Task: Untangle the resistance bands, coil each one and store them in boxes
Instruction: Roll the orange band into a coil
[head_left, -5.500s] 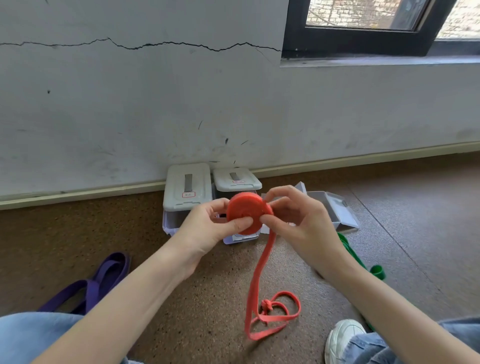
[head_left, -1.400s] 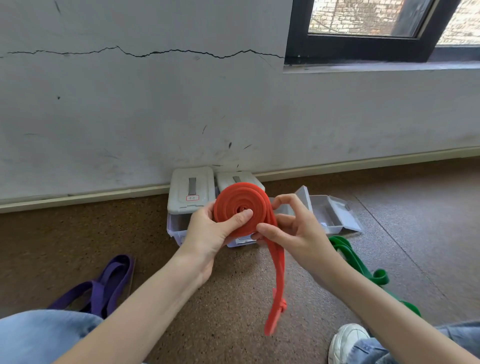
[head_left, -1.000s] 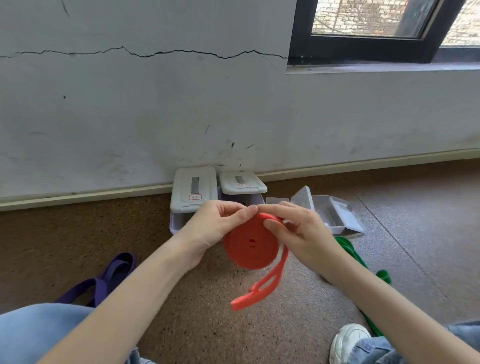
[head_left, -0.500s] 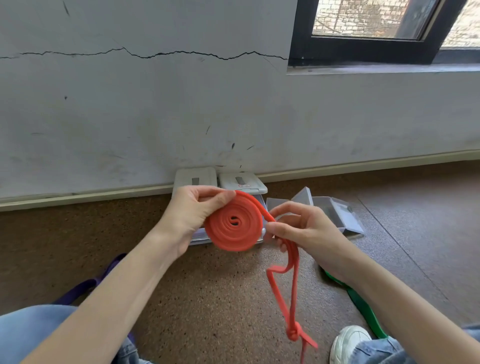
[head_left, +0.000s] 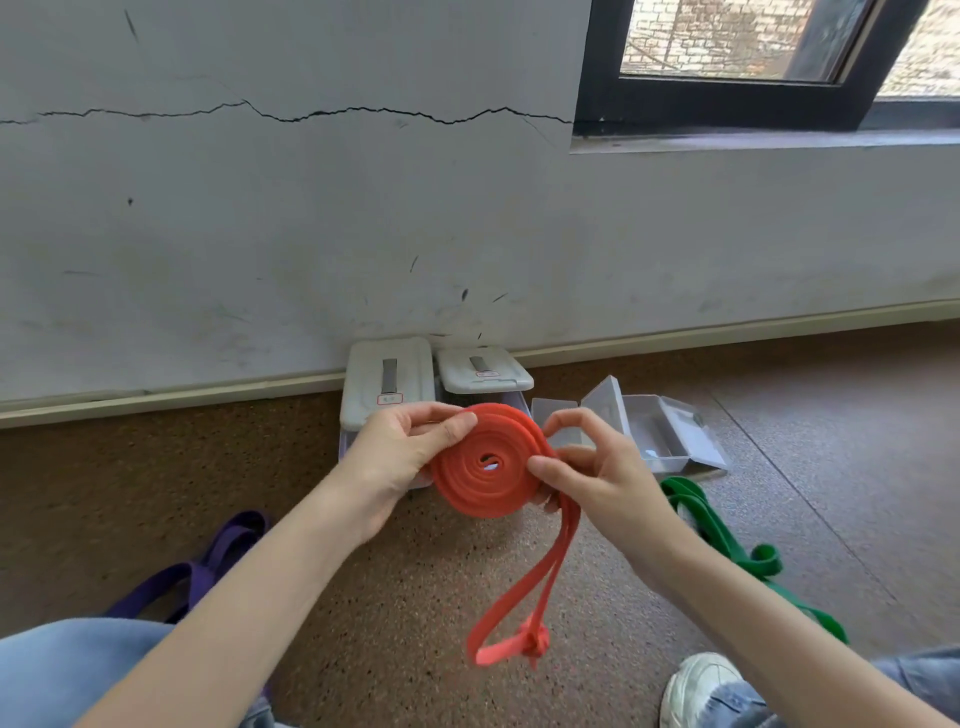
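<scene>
Two hands pinch the red band (head_left: 485, 475) coil in mid-air — left hand (head_left: 400, 457) on its upper edge, right hand (head_left: 597, 467) at its side — the knotted tail hanging. Behind: closed boxes (head_left: 387, 376), an open box (head_left: 670, 436); green band (head_left: 727, 540) and purple band (head_left: 208, 566) on the floor.

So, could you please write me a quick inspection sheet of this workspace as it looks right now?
Surface: speckled brown floor, bare in front of the person.
Job's things: orange band mostly coiled, loose tail hanging with a knot near its end; purple band and green band lie uncoiled on the floor; two lidded boxes by the wall, one open clear box beside them.
Clutter: nothing seen.
Hands: left hand grips the coil's edge; right hand pinches the coil where the tail leaves.
Cables: nothing seen.
Surroundings: grey wall with a long crack, dark window frame, a white shoe.
</scene>
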